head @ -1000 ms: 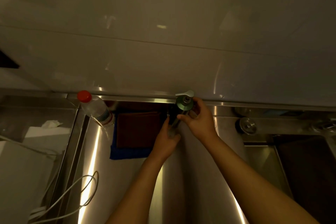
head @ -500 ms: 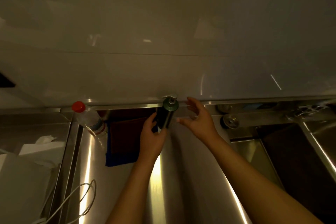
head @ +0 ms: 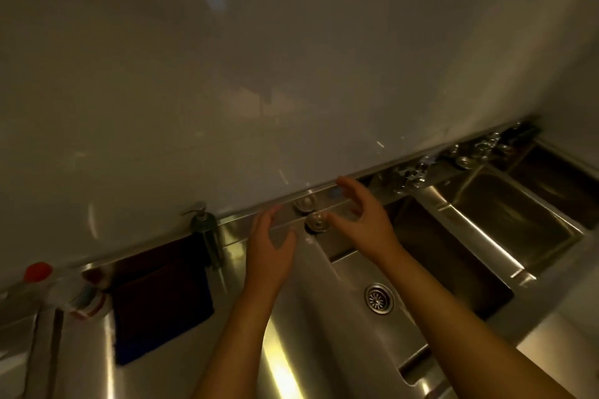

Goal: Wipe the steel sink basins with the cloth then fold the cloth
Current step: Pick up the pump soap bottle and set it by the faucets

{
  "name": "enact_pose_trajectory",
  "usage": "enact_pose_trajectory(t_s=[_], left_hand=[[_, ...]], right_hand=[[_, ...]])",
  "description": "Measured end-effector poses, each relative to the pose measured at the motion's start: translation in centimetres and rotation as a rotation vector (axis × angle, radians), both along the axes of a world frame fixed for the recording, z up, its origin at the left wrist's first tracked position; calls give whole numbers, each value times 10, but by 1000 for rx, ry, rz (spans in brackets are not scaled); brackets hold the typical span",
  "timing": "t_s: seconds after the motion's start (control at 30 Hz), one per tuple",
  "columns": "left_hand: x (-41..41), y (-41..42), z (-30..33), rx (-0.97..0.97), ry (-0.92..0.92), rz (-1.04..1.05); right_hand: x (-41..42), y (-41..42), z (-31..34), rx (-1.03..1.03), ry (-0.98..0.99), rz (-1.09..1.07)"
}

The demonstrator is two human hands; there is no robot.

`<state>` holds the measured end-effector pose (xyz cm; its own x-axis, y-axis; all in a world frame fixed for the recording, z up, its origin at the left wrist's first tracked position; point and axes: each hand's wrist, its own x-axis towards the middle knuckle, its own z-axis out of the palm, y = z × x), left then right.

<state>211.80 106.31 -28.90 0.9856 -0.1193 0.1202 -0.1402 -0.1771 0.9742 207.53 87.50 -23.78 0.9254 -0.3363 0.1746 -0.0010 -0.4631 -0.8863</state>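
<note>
A dark brown cloth lies flat on a blue cloth on the steel counter at the left, against the wall. The near steel sink basin with a round drain is below my hands. My left hand is open, fingers spread, holding nothing, just left of a round metal knob on the back ledge. My right hand is open too, fingers curved, right beside that knob. More basins run to the right.
A dark pump soap bottle stands at the wall, left of my hands. A clear plastic bottle with a red cap lies at the far left. Taps line the back ledge by the white wall.
My left hand has let go of the pump bottle, which now stands by the wall. Both hands have moved right toward the knob, and the view has swung right over the basins.
</note>
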Motion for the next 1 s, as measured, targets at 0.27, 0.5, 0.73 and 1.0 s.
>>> enact_pose_trajectory(t_s=[0.27,0.5,0.73,1.0], left_hand=[[-66,-128,71,123,-287,-317],[-150,-258,138,290,-577,-455],[-239,-384,188,381,-823,-564],[-338,-500,201,367,-926,-696]], right_hand=[[-142,-128,65,-59,-110,-178],[-281,-253,110,-341,-143,-391],[-428,-351,146,-582,-105,-611],[-561,-419,164,-701,-7,-864]])
